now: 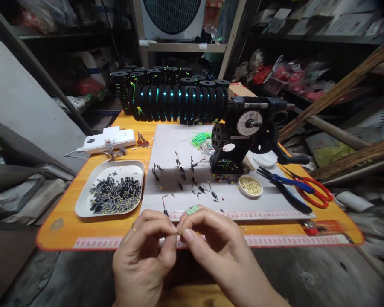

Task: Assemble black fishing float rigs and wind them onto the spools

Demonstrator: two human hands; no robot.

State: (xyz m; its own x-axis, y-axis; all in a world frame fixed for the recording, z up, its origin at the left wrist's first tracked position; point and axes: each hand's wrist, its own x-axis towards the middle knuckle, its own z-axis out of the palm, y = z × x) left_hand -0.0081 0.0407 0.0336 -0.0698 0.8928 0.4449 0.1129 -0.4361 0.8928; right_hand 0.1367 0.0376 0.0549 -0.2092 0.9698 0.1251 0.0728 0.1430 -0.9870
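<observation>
My left hand (144, 251) and my right hand (217, 247) meet fingertip to fingertip over the near edge of the table. Both are closed in a pinch. A tiny gold-coloured piece (179, 233) shows between the fingertips, too small to name. A ring sits on a left finger, and a green wrap (192, 209) covers a right fingertip. Just beyond my hands, several small black pieces with thin leads (198, 186) lie on the white board (166, 140). A small dish of gold bits (250, 186) stands on the board to the right.
A white tray (80, 209) of black and grey pieces is at left, near a white power strip (115, 140). A hand-cranked winder (246, 128) carries a row of black spools (179, 102). Pliers (284, 187) and red-handled scissors (316, 194) lie at right.
</observation>
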